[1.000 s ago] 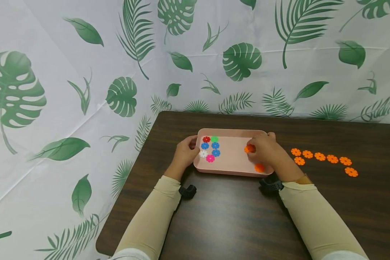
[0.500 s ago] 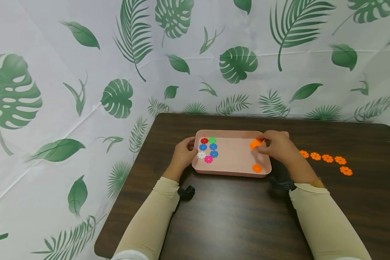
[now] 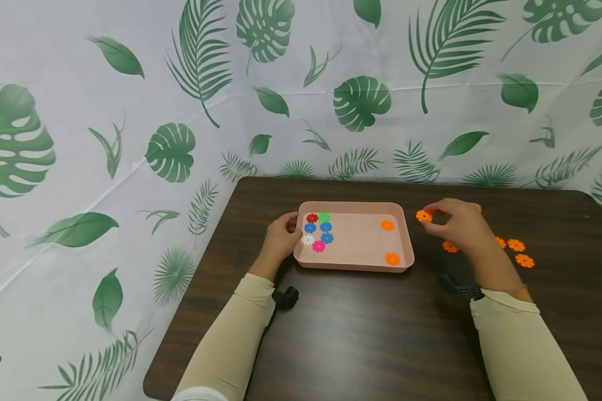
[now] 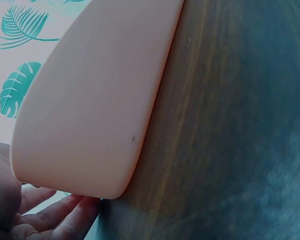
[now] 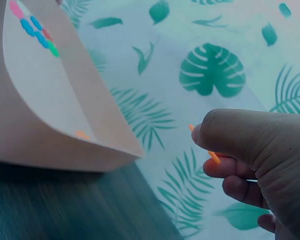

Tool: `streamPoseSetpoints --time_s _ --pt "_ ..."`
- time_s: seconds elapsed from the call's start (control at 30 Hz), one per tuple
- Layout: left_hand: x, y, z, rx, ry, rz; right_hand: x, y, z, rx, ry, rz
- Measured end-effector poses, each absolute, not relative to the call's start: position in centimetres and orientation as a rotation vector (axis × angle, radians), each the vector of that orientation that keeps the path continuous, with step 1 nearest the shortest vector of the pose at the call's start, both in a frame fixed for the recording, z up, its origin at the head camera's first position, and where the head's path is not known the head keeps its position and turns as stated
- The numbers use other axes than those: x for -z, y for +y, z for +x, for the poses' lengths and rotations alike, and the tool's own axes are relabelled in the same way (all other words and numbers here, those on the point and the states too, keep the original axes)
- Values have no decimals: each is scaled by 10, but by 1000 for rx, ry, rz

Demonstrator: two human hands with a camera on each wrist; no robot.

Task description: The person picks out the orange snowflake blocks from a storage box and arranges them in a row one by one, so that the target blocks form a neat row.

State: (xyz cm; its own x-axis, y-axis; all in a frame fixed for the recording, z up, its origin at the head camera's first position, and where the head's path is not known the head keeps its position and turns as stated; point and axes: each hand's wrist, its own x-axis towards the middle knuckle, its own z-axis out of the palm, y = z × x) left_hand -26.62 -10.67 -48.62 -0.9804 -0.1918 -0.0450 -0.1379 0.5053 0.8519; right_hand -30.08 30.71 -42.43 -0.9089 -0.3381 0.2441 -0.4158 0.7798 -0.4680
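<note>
A pink rectangular tray (image 3: 356, 253) lies on the table. My left hand (image 3: 281, 239) grips its left end, thumb at the rim; the left wrist view shows those fingers (image 4: 65, 215) around the tray's corner. To the right of the tray, my right hand (image 3: 456, 223) pinches an orange flower-shaped notched disc (image 3: 423, 215) between thumb and fingers. Seen from the right wrist, the disc (image 5: 215, 157) is edge-on and mostly hidden by the thumb. At the tray's right end lie two orange discs, a far one (image 3: 387, 225) and a near one (image 3: 392, 258).
Several coloured discs group at the tray's left end, among them a red (image 3: 312, 218), a green (image 3: 324, 217), a white (image 3: 308, 240) and a pink one (image 3: 319, 246). More orange discs (image 3: 524, 261) lie on the dark table (image 3: 351, 334), partly behind my right hand. A leaf-print cloth (image 3: 361, 145) hangs behind.
My right hand has moved right, out of the tray, carrying an orange disc; another orange disc now lies at the tray's far right. The left hand keeps its grip on the tray.
</note>
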Motion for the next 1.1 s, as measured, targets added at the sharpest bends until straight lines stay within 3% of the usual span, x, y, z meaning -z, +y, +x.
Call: streamPoseSetpoints --time_s 1.1 --pt "489 -106 -268 1485 -2689 271 469 404 -269 -720 -3041 305"
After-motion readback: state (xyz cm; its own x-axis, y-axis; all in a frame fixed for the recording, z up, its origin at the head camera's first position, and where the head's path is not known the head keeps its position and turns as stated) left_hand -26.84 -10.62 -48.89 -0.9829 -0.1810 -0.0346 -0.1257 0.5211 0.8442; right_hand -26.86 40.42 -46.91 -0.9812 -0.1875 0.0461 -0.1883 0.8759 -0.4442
